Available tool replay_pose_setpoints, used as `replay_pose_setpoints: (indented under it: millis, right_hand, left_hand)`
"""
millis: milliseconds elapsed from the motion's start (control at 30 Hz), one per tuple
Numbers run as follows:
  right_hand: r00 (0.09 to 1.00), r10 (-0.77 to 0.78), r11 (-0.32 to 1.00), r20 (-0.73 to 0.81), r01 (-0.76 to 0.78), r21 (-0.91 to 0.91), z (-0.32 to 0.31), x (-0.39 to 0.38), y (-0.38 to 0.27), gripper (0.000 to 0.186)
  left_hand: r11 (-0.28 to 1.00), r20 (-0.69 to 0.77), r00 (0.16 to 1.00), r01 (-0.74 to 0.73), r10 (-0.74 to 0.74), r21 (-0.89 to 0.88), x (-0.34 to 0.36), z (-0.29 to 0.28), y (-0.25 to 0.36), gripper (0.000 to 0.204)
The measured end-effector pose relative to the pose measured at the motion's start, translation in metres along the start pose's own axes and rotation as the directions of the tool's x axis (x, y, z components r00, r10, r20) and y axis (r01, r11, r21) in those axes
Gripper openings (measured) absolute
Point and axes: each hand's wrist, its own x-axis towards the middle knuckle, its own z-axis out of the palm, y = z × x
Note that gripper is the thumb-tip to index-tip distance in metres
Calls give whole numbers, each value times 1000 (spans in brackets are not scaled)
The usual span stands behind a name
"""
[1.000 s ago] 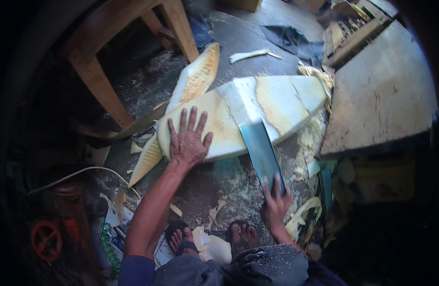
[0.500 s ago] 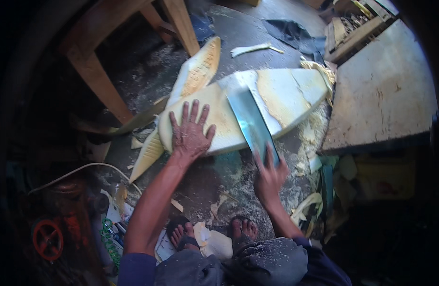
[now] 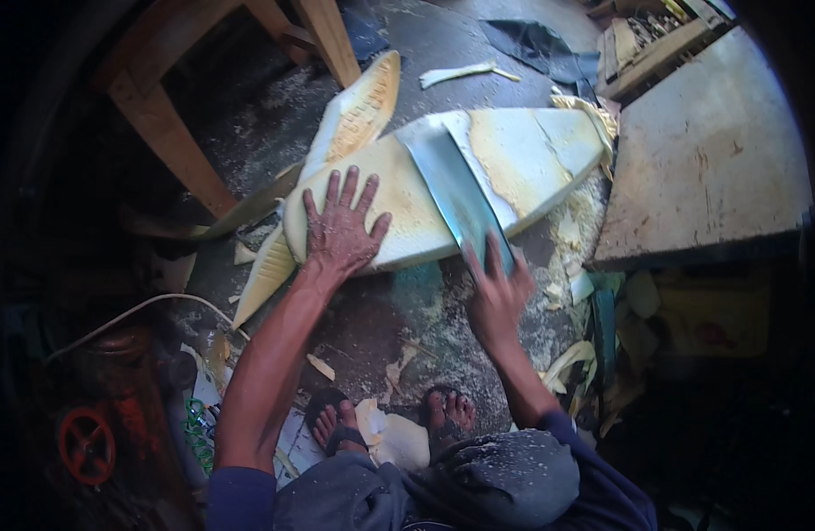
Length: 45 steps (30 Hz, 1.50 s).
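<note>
A cream foam body point(image 3: 544, 155) with a tapering right end, cracks and stained patches lies across the dusty floor point(image 3: 399, 327). Two carved foam pieces point(image 3: 359, 106) point(image 3: 261, 279) poke out behind and below its left end. My left hand point(image 3: 344, 221) is spread open on that end. My right hand point(image 3: 500, 292), slightly blurred, grips the near end of a long, flat, bluish steel-like plate point(image 3: 456, 190), which rests across the middle of the foam body, tilted from upper left to lower right.
A wooden stand point(image 3: 177, 150) is at the upper left. A scuffed board point(image 3: 699, 150) and a wooden crate with scraps point(image 3: 655, 53) sit at right. Dark sheeting point(image 3: 531, 49) and foam offcuts point(image 3: 399, 438) lie around. Rusty machinery with a red handwheel point(image 3: 84, 447) and a cord point(image 3: 151, 303) are at lower left.
My right hand has pushed the plate away from me and slightly leftward over the foam. My left hand stays spread on it. The whole scene sits a little higher in the picture.
</note>
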Motion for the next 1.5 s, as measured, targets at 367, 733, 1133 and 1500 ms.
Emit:
replay_pose_setpoints:
  millis: [367, 733, 1133, 1500]
  right_hand:
    - [997, -76, 995, -2, 75, -70, -1, 5, 9, 63]
    - [999, -39, 995, 38, 42, -90, -10, 8, 3, 68]
    - [998, -59, 994, -8, 58, -90, -8, 8, 12, 70]
    - [998, -70, 995, 2, 70, -69, -4, 9, 27, 67]
  left_hand:
    - [1000, 14, 1000, -18, 18, -9, 2, -2, -2, 71]
    - [1000, -8, 1000, -27, 27, -10, 2, 1, -4, 73]
    - [999, 7, 1000, -26, 26, -32, 2, 0, -5, 73]
    - [998, 22, 999, -43, 44, -38, 4, -2, -4, 73]
